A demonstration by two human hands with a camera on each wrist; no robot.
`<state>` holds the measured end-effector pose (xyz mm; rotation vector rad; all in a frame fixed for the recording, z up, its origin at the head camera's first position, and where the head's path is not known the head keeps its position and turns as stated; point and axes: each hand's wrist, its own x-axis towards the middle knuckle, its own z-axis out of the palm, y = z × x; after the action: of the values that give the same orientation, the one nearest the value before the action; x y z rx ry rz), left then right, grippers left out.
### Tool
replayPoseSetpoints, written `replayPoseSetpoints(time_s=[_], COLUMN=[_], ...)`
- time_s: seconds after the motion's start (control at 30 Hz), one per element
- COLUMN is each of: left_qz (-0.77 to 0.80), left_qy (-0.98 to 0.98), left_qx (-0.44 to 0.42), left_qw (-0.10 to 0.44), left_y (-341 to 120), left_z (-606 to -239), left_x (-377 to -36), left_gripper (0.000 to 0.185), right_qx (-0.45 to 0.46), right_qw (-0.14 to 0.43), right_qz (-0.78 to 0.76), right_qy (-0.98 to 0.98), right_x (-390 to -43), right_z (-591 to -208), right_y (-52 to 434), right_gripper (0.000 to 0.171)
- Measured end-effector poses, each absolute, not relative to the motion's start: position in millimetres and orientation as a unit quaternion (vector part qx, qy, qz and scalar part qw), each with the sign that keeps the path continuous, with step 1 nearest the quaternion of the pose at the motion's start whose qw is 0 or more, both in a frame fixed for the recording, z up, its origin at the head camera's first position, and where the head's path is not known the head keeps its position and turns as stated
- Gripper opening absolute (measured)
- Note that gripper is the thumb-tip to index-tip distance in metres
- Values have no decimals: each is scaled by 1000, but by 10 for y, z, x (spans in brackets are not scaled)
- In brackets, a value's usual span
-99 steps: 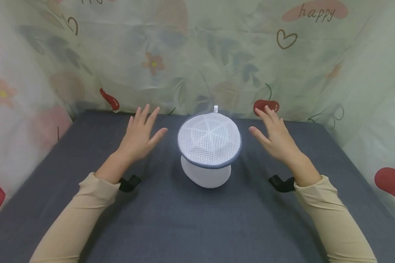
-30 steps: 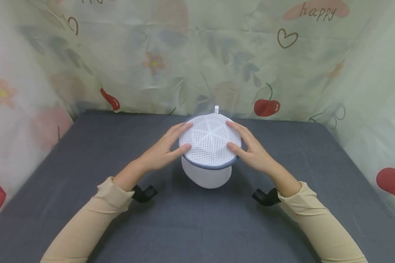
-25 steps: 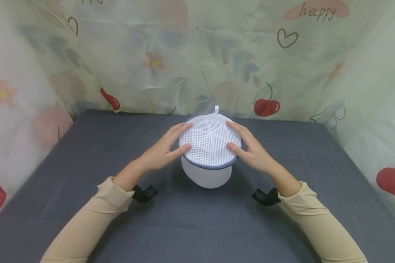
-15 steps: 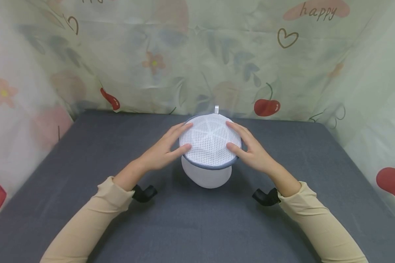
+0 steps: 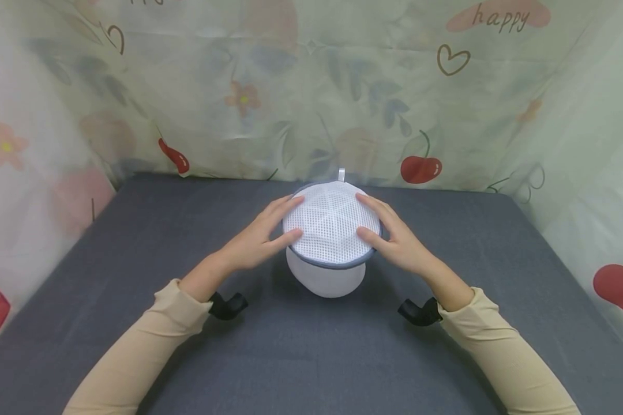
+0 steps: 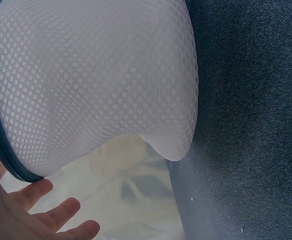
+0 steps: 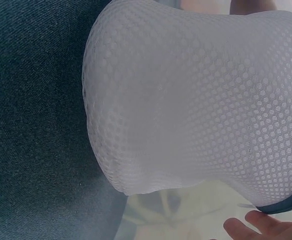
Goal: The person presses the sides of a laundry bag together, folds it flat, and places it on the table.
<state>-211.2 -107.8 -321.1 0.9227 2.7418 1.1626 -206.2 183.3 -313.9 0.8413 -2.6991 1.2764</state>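
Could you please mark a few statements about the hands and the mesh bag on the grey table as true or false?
1. Both hands touch the mesh bag. True: the left hand and the right hand rest on its top at opposite sides.
2. The bag lies flat and crumpled. False: it stands upright on the table, wider at the top than at the base.
3. The top rim is edged in grey-blue. True.
4. The left hand holds a red cherry. False: it holds nothing apart from the bag; cherries are only printed on the cloth backdrop.
5. A small loop sticks up at the bag's far edge. True.
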Motion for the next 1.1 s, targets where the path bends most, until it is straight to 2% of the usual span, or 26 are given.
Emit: replayPoseSetpoints(time_s=[1.1], left_qz=[371], left_qy=[880], left_qx=[295], left_qw=[17], left_y=[-1061], left_z=[-3234], left_x=[-2104], left_gripper=[62], right_qx=[266], right_qw=[15], right_qz=[403], right_qy=[-875], right_x=[-2069], right_z=[-3194], right_y=[1827], right_gripper=[63])
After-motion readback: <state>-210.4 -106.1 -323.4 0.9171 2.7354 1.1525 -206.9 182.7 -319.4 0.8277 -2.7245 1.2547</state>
